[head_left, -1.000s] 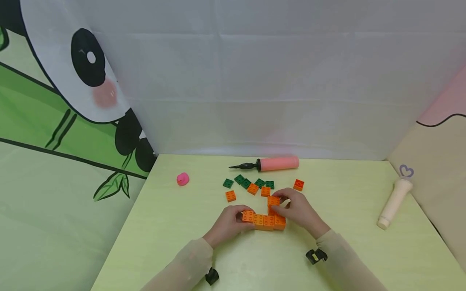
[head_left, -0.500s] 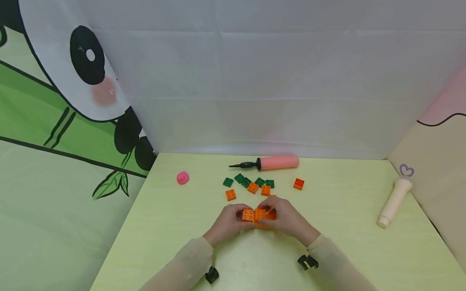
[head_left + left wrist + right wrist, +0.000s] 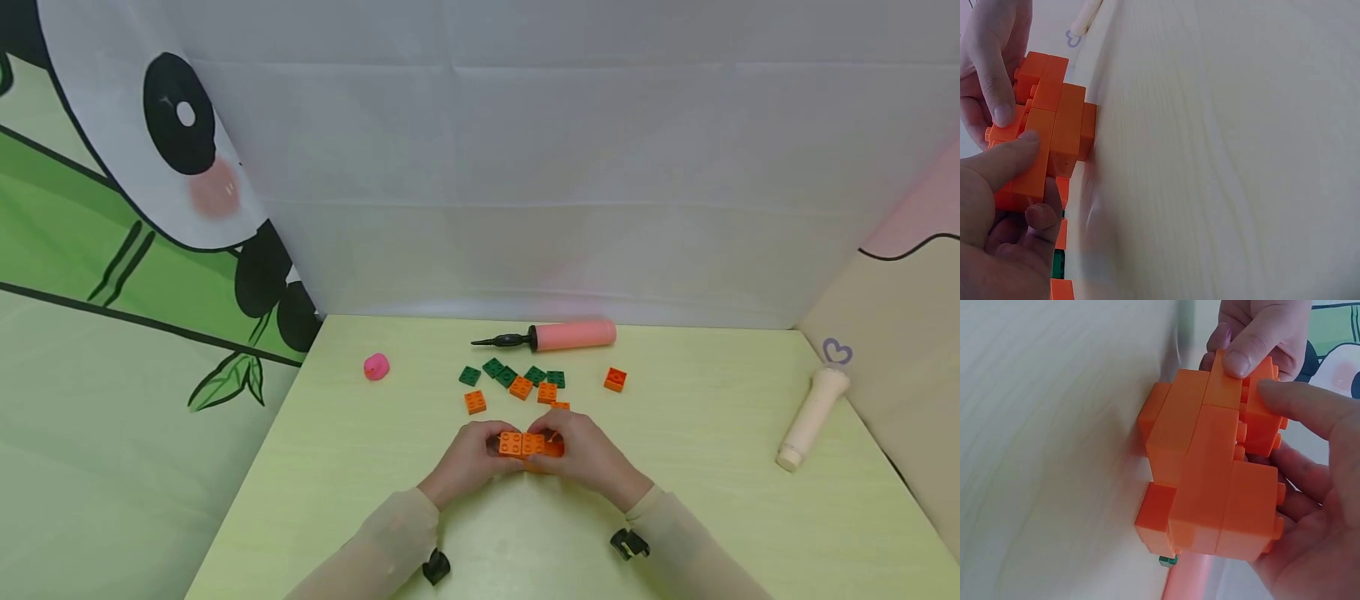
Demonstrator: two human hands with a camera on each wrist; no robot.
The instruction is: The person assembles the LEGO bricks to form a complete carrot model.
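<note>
A stepped block of joined orange toy bricks [image 3: 1204, 450] stands between the two hands, low over the pale table. My left hand [image 3: 471, 460] grips its left end, the thumb on the near side, as the left wrist view shows. From the right, my right hand [image 3: 592, 458] pinches an orange brick [image 3: 1262, 419] on the upper layer. That brick sits right beside the left-end top brick [image 3: 511, 443]. In the head view, my right fingers hide much of the block's right part. Whether the pinched brick is fully pressed down I cannot tell.
Behind the hands lie several loose orange bricks [image 3: 475, 402] and green bricks [image 3: 470, 377]. A red-orange brick [image 3: 615, 379] is farther right. At the back rests a pink hand pump [image 3: 574, 336]; a small pink toy [image 3: 377, 367] is left, a cream wand [image 3: 813, 420] right.
My right hand has moved left along the block with the orange brick, up against the left-end brick. Over the last half second that brick has levelled and the gap has narrowed. The left hand stays put.
</note>
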